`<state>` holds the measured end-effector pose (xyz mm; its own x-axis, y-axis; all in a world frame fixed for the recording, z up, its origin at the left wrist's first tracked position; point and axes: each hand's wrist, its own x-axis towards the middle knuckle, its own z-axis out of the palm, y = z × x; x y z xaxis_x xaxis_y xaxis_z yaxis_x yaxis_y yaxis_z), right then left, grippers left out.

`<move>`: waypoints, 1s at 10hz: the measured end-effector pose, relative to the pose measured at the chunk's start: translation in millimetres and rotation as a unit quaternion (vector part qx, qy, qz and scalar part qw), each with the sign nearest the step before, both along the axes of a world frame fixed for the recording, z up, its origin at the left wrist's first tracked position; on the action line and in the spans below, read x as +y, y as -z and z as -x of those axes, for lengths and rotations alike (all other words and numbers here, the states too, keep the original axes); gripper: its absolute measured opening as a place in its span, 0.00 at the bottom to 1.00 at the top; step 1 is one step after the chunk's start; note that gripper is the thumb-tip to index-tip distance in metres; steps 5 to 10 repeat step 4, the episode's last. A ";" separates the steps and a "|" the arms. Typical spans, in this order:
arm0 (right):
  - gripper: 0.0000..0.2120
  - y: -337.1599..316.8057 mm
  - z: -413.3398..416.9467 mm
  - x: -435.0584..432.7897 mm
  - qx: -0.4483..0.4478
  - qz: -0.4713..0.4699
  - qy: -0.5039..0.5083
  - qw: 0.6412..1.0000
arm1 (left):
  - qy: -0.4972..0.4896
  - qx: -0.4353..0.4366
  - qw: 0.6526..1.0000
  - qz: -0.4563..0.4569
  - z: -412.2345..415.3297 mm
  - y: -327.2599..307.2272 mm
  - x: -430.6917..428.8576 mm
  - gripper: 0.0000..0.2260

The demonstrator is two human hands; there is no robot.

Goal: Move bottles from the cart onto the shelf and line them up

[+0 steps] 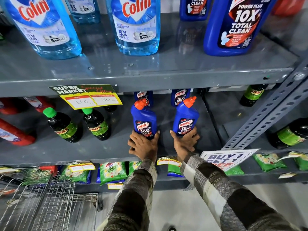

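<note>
On the middle shelf (100, 150), right of two green-capped Sunny bottles (95, 125), my left hand (143, 145) gripped one blue Harpic bottle (144, 121) at its base; my right hand (185, 142) gripped another Harpic bottle (185, 120). I was setting both down; next, I judged, squaring them with the row behind.

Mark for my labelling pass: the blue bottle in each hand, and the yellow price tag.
Left-hand blue bottle (144, 122), head view, label.
Right-hand blue bottle (185, 122), head view, label.
Yellow price tag (90, 100), head view, white price boxes.

Both arms wear brown-and-cream checked flannel sleeves (216, 185).
</note>
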<state>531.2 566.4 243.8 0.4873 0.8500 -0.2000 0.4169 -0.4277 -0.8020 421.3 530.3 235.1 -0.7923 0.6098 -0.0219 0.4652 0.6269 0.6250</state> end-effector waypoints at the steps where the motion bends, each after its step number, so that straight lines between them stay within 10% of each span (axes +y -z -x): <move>1: 0.52 -5.2 -2.3 -3.4 0.003 0.007 -0.016 1.000 | 0.013 -0.031 0.999 0.013 3.5 -6.9 -6.0 0.51; 4: 0.48 -45.1 0.3 -84.0 -0.142 -0.171 -0.129 0.966 | 0.153 0.134 0.966 -0.161 26.9 -48.2 -97.0 0.34; 10: 0.48 -45.1 0.3 -84.0 -0.142 -0.171 -0.129 0.966 | 0.153 0.134 0.966 -0.161 26.9 -48.2 -97.0 0.34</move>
